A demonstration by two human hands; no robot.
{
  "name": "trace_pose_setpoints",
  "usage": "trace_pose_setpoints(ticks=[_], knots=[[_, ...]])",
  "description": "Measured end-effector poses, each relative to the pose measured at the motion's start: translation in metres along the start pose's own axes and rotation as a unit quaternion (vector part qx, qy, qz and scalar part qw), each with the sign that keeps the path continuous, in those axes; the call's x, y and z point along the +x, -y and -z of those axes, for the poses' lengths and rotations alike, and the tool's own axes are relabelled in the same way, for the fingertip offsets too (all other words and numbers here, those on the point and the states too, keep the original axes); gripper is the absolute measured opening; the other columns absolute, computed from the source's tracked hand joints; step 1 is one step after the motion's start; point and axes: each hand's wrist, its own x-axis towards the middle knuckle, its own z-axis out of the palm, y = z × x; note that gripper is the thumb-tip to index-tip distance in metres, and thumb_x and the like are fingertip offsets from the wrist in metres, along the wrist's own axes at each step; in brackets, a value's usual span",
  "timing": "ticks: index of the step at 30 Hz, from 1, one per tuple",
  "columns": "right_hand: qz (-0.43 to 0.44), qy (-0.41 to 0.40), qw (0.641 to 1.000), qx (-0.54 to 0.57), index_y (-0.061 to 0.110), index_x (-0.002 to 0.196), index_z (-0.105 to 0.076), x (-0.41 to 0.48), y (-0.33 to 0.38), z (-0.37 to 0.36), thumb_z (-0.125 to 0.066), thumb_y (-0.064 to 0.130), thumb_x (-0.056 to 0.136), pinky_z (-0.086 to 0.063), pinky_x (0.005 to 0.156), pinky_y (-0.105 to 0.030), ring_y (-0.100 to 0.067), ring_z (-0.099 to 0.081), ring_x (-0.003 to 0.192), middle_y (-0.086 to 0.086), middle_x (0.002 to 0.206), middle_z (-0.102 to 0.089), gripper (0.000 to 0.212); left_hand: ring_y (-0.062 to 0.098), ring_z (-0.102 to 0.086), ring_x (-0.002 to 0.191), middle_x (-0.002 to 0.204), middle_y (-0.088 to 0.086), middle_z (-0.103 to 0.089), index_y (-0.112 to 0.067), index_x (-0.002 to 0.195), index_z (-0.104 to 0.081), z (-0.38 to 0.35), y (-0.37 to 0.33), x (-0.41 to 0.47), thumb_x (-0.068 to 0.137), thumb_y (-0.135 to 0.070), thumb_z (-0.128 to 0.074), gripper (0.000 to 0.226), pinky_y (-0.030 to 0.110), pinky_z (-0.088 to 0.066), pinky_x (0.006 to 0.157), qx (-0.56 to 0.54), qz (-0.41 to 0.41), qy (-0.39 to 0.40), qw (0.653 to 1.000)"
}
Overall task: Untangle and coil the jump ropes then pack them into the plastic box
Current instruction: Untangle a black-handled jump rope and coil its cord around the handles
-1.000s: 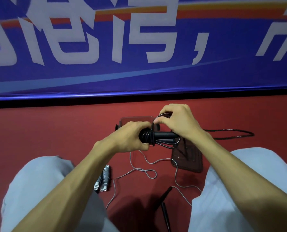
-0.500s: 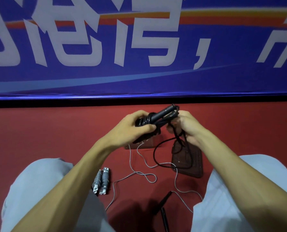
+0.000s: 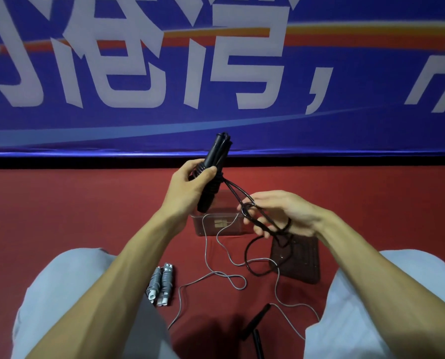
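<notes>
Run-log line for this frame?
step: coiling | left hand: grips black handles | right hand: black cord looped over fingers | grey rope: loose on floor | plastic box: on floor

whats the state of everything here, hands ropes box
black jump rope: partly wound round its handles, tail loose
left hand: grips the wound handles
right hand: fingers straight, black cord looped over them
grey jump rope: uncoiled on floor, handles together
plastic box: open, lid off
lid: lying beside box

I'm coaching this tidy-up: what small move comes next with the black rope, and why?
Probably the right hand should lay another turn round the black handles that the left hand grips: a slack loop of black rope hangs from its fingers, not yet wound.
</notes>
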Motion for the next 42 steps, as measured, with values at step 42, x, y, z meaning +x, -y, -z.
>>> trace_pose_setpoints(ticks=[42], knots=[[0.065,-0.272,0.897,-0.342,0.026,0.11,-0.061,0.044,-0.033,-0.022,-0.072,0.034,0.083,-0.038,0.068,-0.018,-0.01,-0.059,0.086,0.012,0.089,-0.064,0.03,0.027,-0.06,0.055,0.077,0.017,-0.065,-0.005,0.093,-0.063,-0.008,-0.013,-0.006,0.098,-0.026,-0.053,0.024,0.031,-0.052,0.054,-0.09,0.072,0.062,0.991]])
